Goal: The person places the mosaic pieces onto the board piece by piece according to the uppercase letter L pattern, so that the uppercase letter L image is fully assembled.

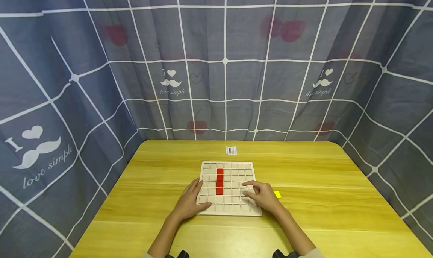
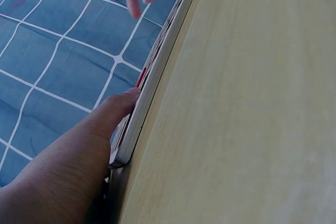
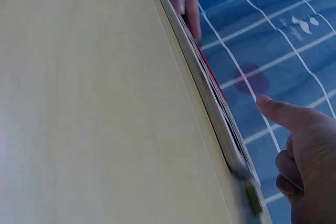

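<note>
A pale square grid board (image 1: 236, 209) lies on the table, with several red squares (image 1: 220, 181) in one upright column left of its middle. My left hand (image 1: 188, 202) rests on the board's left edge, its fingers along the side and its thumb spread over the lower left cells. Above the board's right part, my right hand (image 1: 264, 195) holds nothing visible; thumb and index finger stand apart while the other fingers are bent. A yellow square (image 1: 277, 194) lies on the table just right of that hand. In the right wrist view the thumb (image 3: 278, 109) points toward the board, apart from it.
Behind the board lies a small printed grid card (image 1: 231, 150) with a red column on it. The yellow wood-grain table (image 1: 162, 156) extends around the board. A blue-grey checked curtain (image 1: 206, 81) hangs behind and on both sides.
</note>
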`<state>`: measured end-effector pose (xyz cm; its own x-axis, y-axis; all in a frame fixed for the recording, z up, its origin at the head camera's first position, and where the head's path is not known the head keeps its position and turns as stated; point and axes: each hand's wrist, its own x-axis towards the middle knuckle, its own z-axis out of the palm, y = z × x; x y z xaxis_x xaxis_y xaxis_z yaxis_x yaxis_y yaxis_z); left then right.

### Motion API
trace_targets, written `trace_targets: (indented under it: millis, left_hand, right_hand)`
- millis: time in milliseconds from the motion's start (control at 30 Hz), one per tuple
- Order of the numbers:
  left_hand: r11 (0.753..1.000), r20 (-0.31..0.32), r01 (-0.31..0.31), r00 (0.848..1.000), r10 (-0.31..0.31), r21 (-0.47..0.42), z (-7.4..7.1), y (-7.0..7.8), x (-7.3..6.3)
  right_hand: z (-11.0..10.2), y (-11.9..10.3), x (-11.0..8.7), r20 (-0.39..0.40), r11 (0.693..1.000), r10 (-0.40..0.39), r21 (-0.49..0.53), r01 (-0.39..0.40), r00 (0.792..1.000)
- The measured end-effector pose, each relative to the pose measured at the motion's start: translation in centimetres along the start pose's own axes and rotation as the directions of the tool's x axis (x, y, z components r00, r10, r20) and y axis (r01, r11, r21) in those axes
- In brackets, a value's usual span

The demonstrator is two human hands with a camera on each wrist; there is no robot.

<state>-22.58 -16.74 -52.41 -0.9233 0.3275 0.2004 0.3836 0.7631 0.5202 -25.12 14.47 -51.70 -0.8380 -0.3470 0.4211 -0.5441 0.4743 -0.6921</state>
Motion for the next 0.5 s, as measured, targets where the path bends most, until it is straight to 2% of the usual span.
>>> trace_targets:
  millis: [333,500]
  left_hand:
    - [1.000,0.009,0.008,1.000,-0.008,0.012,0.2,-0.1,0.0]
    - [1.000,0.004,0.015,1.000,-0.015,0.006,0.1,0.0,0.0]
  right_hand:
    - [-3.9,2.6,-2.2,-0.081,0.998,0.028,-0.058,-0.032,0.996]
    - [-5.2,3.3,-3.1,-0.037,0.990,0.097,-0.103,-0.100,0.995]
